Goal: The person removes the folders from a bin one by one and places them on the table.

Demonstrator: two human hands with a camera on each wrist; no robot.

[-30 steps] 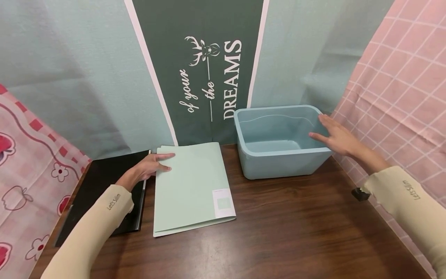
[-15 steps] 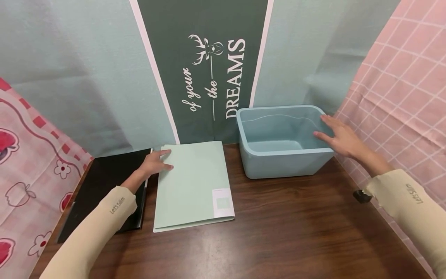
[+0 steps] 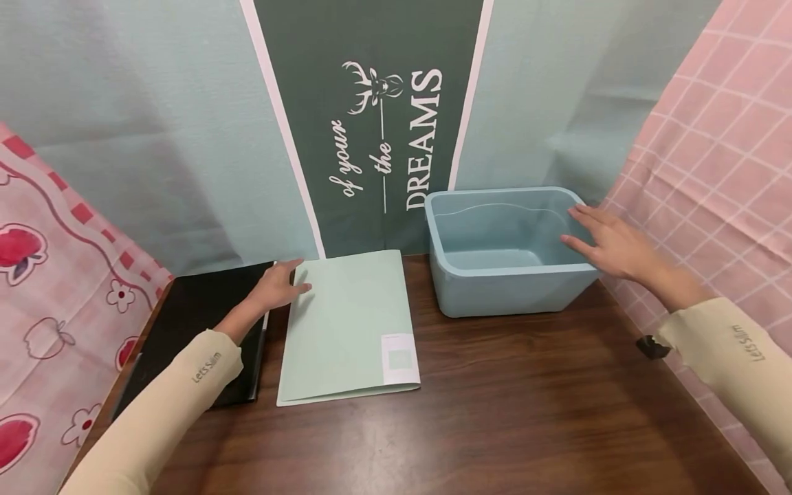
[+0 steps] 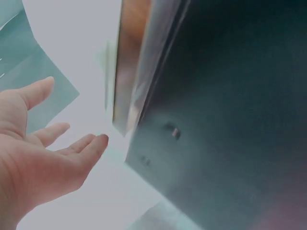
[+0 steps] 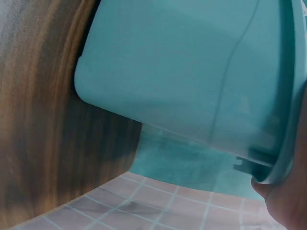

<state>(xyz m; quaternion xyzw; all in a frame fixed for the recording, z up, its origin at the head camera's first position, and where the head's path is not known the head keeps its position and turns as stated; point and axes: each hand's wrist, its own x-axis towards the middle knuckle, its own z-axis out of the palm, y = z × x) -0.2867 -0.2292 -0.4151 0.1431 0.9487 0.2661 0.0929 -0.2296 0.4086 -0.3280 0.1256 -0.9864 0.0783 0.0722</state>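
Near the middle of the table lies a pale green paper folder (image 3: 346, 316), with a white label at its lower right. My left hand (image 3: 275, 285) is over the folder's upper left edge, fingers spread, holding nothing; the left wrist view shows its palm and loose fingers. Under and beside that forearm is a flat black folder (image 3: 210, 309). A light blue plastic bin (image 3: 507, 292) stands to the right, with nothing seen inside. My right hand (image 3: 612, 244) rests on its right rim, fingers fairly straight and thumb reaching over the inside. In the right wrist view a fingertip touches the rim's corner.
The brown wooden table (image 3: 482, 412) spreads in front of the folder and bin. A grey-green curtain (image 3: 161, 137) hangs behind, pink cloths on both sides. A small black object (image 3: 652, 347) sits by the right edge, partly behind my sleeve.
My left hand has come away from the green folder's left edge, up and slightly left. The folder has shifted a little toward the back. My right hand keeps its place on the bin.
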